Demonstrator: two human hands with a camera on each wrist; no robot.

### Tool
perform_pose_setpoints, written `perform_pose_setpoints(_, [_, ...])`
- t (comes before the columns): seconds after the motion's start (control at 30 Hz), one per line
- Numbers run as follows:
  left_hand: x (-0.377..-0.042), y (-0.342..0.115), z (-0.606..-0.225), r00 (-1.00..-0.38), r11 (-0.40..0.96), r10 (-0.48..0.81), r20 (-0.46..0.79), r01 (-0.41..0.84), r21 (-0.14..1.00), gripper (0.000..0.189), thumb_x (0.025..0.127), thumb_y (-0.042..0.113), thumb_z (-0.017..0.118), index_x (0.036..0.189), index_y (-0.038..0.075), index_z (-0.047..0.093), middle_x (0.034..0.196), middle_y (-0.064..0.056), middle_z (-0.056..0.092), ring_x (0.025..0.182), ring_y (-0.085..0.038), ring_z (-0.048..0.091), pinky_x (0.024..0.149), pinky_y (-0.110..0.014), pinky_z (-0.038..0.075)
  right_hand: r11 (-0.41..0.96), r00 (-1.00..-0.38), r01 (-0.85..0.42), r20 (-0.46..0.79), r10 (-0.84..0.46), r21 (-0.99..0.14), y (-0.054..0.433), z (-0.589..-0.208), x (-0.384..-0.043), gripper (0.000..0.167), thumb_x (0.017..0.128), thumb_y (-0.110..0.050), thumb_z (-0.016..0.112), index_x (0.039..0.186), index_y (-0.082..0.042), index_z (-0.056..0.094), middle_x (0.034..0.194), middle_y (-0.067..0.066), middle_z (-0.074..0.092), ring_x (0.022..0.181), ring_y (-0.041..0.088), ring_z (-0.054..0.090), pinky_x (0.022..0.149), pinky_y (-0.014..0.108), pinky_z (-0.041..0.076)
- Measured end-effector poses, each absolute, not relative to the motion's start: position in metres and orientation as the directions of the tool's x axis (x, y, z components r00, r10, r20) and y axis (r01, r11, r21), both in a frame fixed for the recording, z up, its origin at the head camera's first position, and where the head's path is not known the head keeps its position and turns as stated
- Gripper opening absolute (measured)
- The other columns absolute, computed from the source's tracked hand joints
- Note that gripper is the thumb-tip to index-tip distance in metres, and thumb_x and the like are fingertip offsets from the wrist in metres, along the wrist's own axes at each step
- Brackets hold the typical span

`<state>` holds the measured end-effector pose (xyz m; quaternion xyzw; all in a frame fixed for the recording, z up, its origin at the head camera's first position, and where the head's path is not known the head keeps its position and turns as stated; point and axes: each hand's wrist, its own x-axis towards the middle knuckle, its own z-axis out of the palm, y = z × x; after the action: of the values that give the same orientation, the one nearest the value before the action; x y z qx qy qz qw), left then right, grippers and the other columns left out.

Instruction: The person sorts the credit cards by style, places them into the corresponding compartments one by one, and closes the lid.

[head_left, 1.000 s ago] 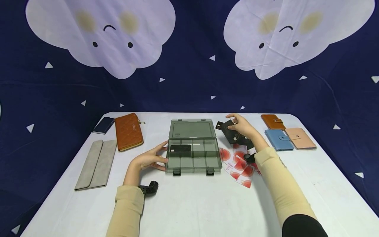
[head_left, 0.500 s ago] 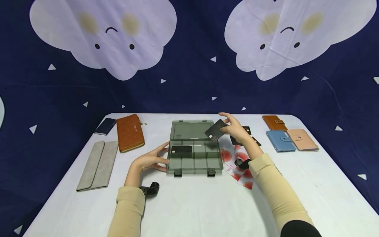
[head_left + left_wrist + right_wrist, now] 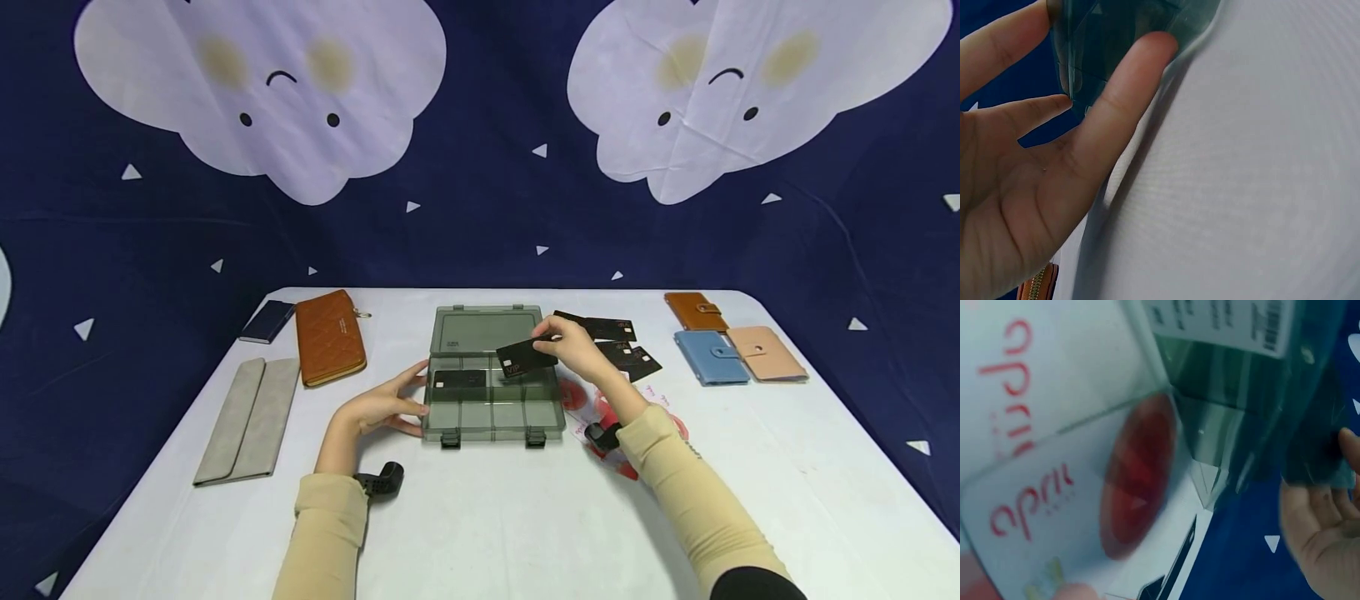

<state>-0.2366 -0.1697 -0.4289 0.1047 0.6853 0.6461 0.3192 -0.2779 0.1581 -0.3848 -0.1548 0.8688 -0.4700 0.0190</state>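
Observation:
My right hand point(image 3: 579, 343) pinches a black VIP card point(image 3: 517, 358) by its right end, tilted above the right part of the clear green compartment box point(image 3: 513, 412). In the right wrist view the same card point(image 3: 1311, 447) shows between thumb and fingers, partly beyond the box wall. My left hand point(image 3: 384, 406) rests against the box's left side with fingers spread; up close in the left wrist view, the thumb and fingertips of the left hand point(image 3: 1054, 162) touch the box wall. Another black card point(image 3: 467, 380) lies in the upper left compartment. The box lid point(image 3: 487, 327) is folded back.
Several black cards point(image 3: 611, 329) lie right of the box, with red-and-white fruit-print cards point(image 3: 573, 396) partly under my right forearm. Card holders in brown point(image 3: 693, 310), blue point(image 3: 708, 358) and pink point(image 3: 763, 352) sit farther right. Left are a grey folder point(image 3: 247, 421), brown wallet point(image 3: 330, 337) and dark booklet point(image 3: 267, 321).
My right hand has picked a black card from the pile on the right and carried it left, then lowered it over the box. The left hand has stayed at the box's left side.

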Motion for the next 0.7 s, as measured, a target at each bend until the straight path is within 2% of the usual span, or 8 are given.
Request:
perform_pose_setpoints(0.13, [-0.236, -0.170, -0.429, -0.774, 0.141, 0.558, -0.300, -0.268, 0.953, 0.090, 0.085, -0.002, 0.059, 0.150, 0.019, 0.001, 0.151, -0.021, -0.001, 0.105, -0.031, 0.051, 0.079, -0.046, 0.055, 0.559, -0.926, -0.323, 0.134, -0.353, -0.764, 0.155, -0.390, -0.275, 0.008, 0.085, -0.004, 0.063, 0.092, -0.001, 0.061, 0.090, 0.013, 0.064, 0.085, 0.025, 0.060, 0.074, 0.037, 0.051])
perform_pose_setpoints(0.2, [-0.236, -0.169, -0.429, -0.773, 0.140, 0.559, -0.299, -0.267, 0.953, 0.090, 0.085, -0.003, 0.059, 0.150, 0.019, 0.001, 0.151, -0.021, -0.001, 0.104, -0.031, 0.051, 0.078, -0.046, 0.056, 0.588, -0.912, -0.360, 0.140, -0.386, -0.724, 0.155, -0.394, -0.275, 0.007, 0.084, -0.003, 0.064, 0.091, -0.002, 0.061, 0.086, 0.011, 0.065, 0.081, 0.022, 0.060, 0.071, 0.035, 0.051])
perform_pose_setpoints(0.37, [-0.236, -0.169, -0.428, -0.774, 0.143, 0.557, -0.302, -0.269, 0.952, 0.090, 0.085, -0.002, 0.059, 0.150, 0.019, 0.001, 0.151, -0.021, -0.001, 0.108, -0.033, 0.050, 0.079, -0.046, 0.055, 0.663, -0.883, -0.428, 0.127, -0.452, -0.614, 0.154, -0.401, -0.276, 0.009, 0.083, -0.002, 0.063, 0.092, -0.004, 0.064, 0.084, 0.008, 0.066, 0.079, 0.020, 0.060, 0.069, 0.034, 0.051])
perform_pose_setpoints(0.6, [-0.236, -0.170, -0.428, -0.774, 0.144, 0.553, -0.308, -0.275, 0.951, 0.090, 0.085, -0.003, 0.059, 0.150, 0.020, 0.002, 0.151, -0.020, -0.001, 0.109, -0.034, 0.049, 0.079, -0.046, 0.055, 0.751, -0.834, -0.548, 0.171, -0.525, -0.369, 0.152, -0.400, -0.273, 0.017, 0.080, -0.004, 0.069, 0.096, -0.007, 0.068, 0.088, 0.006, 0.065, 0.084, 0.023, 0.061, 0.075, 0.040, 0.051])
perform_pose_setpoints(0.7, [-0.237, -0.170, -0.428, -0.774, 0.144, 0.553, -0.309, -0.276, 0.950, 0.090, 0.085, -0.003, 0.059, 0.150, 0.020, 0.002, 0.151, -0.020, -0.001, 0.106, -0.031, 0.050, 0.079, -0.046, 0.055, 0.765, -0.811, -0.586, 0.191, -0.554, -0.268, 0.151, -0.399, -0.271, 0.019, 0.079, -0.006, 0.070, 0.098, -0.008, 0.069, 0.089, 0.005, 0.063, 0.084, 0.023, 0.061, 0.073, 0.041, 0.051])
